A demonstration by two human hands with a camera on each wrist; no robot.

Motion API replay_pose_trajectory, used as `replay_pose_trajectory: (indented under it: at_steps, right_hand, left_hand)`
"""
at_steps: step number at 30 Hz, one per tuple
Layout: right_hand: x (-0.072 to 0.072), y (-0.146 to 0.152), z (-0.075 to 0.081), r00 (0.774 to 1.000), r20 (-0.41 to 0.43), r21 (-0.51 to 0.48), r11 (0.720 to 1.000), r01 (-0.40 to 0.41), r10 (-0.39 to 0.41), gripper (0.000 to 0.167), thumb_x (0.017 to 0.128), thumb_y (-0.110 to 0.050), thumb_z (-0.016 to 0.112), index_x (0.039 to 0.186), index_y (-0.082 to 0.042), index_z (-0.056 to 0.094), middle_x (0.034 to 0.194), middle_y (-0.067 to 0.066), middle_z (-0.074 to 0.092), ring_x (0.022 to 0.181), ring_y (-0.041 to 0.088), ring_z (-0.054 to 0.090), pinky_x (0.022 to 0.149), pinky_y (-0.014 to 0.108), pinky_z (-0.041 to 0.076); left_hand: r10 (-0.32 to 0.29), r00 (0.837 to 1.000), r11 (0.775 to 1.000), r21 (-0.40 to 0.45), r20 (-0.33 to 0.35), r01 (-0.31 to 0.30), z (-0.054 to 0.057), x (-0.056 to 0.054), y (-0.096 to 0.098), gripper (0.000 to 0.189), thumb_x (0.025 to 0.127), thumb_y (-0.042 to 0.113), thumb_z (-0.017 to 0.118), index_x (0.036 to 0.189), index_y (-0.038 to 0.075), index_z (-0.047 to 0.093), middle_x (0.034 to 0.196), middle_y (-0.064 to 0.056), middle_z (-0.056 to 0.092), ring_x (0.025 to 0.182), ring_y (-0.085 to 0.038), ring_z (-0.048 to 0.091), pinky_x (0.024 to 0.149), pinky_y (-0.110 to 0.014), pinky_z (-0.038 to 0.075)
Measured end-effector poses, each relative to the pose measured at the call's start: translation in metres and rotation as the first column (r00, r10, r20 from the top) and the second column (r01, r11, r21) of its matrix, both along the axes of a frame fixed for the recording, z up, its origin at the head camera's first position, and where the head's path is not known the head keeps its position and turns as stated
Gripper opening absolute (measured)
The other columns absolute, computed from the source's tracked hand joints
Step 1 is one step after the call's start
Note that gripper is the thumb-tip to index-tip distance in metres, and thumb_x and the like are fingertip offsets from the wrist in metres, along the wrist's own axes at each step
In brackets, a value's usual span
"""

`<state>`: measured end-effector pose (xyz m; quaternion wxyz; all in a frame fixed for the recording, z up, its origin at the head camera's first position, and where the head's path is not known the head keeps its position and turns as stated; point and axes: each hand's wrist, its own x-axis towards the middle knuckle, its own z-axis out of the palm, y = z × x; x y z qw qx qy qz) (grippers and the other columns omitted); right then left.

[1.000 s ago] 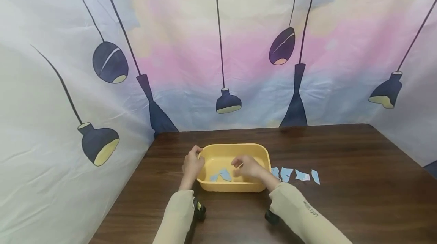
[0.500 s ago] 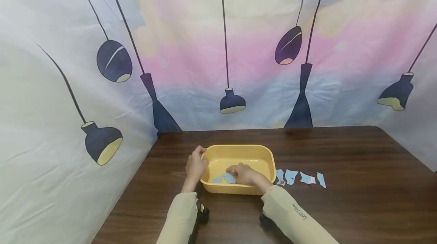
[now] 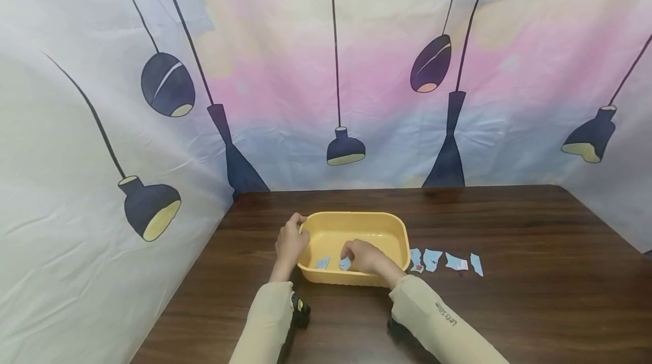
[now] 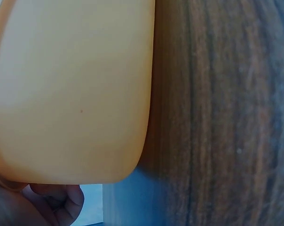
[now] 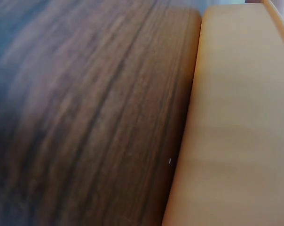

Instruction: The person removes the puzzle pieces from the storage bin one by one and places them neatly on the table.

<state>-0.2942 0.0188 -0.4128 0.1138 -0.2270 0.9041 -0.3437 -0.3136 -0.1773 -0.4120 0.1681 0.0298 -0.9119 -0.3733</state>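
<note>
A yellow plastic tub (image 3: 351,279) stands on the table in the head view. My left hand (image 3: 290,244) grips its left rim. In the left wrist view, curled fingers of the left hand (image 4: 57,203) show at the end of the tub's wall (image 4: 76,94). Reaching over the near rim, my right hand (image 3: 365,256) has its curled fingertips on a torn light-blue paper piece (image 3: 345,263) and pinches it at the tub's floor. To the left lies another torn blue piece (image 3: 323,262). The right wrist view shows the tub's outer wall (image 5: 240,117) but not the hand.
Several torn light-blue paper pieces (image 3: 456,262) lie in a row on the table, just right of the tub. The dark wood table (image 3: 535,285) reaches back to a hanging cloth (image 3: 285,98) printed with lamps.
My right hand has lowered and moved left onto a paper piece in the tub, which has shifted slightly away from the other piece. My left hand stays on the rim.
</note>
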Motion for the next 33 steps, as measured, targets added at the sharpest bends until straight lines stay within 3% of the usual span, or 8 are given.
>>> replay_pose_trajectory:
  at_steps: [9,13,17,25,29,33]
  right_hand:
    - [0.001,0.005,-0.006,0.997,-0.031,-0.02,0.997,0.073,-0.074,0.026,0.078,-0.003,0.076,0.096,-0.007,0.057,0.087,0.007,0.056,0.075,0.018,0.048,0.068,0.032,0.042]
    - [0.002,0.01,-0.008,0.988,-0.032,-0.136,0.98,0.145,-0.151,0.028,0.08,-0.009,0.075,0.104,-0.007,0.06,0.096,0.011,0.062,0.073,0.018,0.051,0.067,0.032,0.043]
    - [0.003,0.017,-0.005,0.978,-0.012,-0.284,0.939,0.196,-0.208,0.031,0.086,-0.01,0.068,0.115,-0.004,0.06,0.113,0.022,0.065,0.07,0.021,0.063,0.064,0.034,0.05]
    - [0.009,0.036,0.004,0.974,-0.028,-0.42,0.887,0.191,-0.223,0.034,0.094,-0.004,0.052,0.127,0.004,0.049,0.092,0.018,0.068,0.078,0.028,0.069,0.063,0.028,0.049]
    - [0.017,0.052,0.009,0.987,0.006,-0.459,0.876,0.144,-0.159,0.032,0.099,0.0,0.042,0.131,0.006,0.042,0.098,0.024,0.069,0.085,0.035,0.07,0.069,0.036,0.055]
    - [0.023,0.07,0.013,0.989,0.022,-0.487,0.862,0.139,-0.147,0.036,0.099,-0.003,0.046,0.133,0.007,0.04,0.1,0.027,0.07,0.085,0.036,0.071,0.069,0.04,0.056]
  left_hand:
    - [-0.009,1.0,1.0,-0.003,-0.001,0.009,-0.004,0.001,0.004,0.032,0.087,0.005,0.056,0.118,0.007,0.065,0.081,-0.012,0.065,0.058,-0.018,0.048,0.051,-0.028,0.033]
    - [-0.015,1.0,1.0,-0.004,0.003,0.015,-0.006,0.001,0.006,0.032,0.087,0.005,0.056,0.117,0.007,0.065,0.08,-0.01,0.064,0.057,-0.017,0.047,0.051,-0.028,0.033]
    - [-0.028,1.0,1.0,-0.007,-0.013,0.028,-0.005,0.0,0.007,0.032,0.086,0.005,0.056,0.117,0.007,0.065,0.077,-0.011,0.063,0.055,-0.017,0.044,0.05,-0.028,0.032]
    - [-0.032,0.999,0.999,-0.02,0.006,0.033,-0.001,-0.004,0.01,0.033,0.088,0.007,0.055,0.119,0.009,0.064,0.082,-0.012,0.065,0.058,-0.018,0.047,0.051,-0.028,0.033]
    - [-0.012,1.0,0.999,-0.047,-0.005,0.012,-0.001,-0.004,0.009,0.033,0.087,0.007,0.055,0.118,0.008,0.064,0.079,-0.011,0.064,0.058,-0.018,0.048,0.051,-0.029,0.033]
    - [0.021,1.0,0.997,-0.081,-0.011,-0.021,-0.001,-0.002,0.006,0.032,0.086,0.006,0.056,0.117,0.008,0.064,0.08,-0.012,0.066,0.061,-0.021,0.051,0.052,-0.03,0.034]
